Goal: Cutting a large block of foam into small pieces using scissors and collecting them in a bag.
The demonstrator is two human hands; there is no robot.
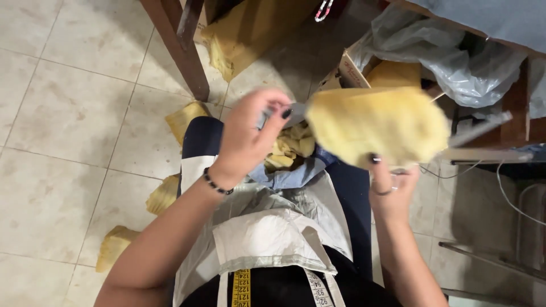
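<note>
Several pale, glossy floor tiles (62,113) fill the left of the room, crossed by a dark wooden furniture leg (179,48) at 12 o'clock. Yellow foam scraps (114,245) lie at 8 o'clock. The right hand (392,190) pinches a fuzzy, rounded yellow foam piece (378,125) from below, fingertips closed on its lower edge. At 9 o'clock of the foam, the left hand (250,136) is curled around a blurred grey blade-like tool (296,111) touching the foam's edge. A crinkled white apron (267,233) covers the lap.

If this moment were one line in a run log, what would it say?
left hand: grips grey tool, likely a blade | right hand: holds yellow foam piece | lap: foam scraps | floor: foam offcuts
</note>
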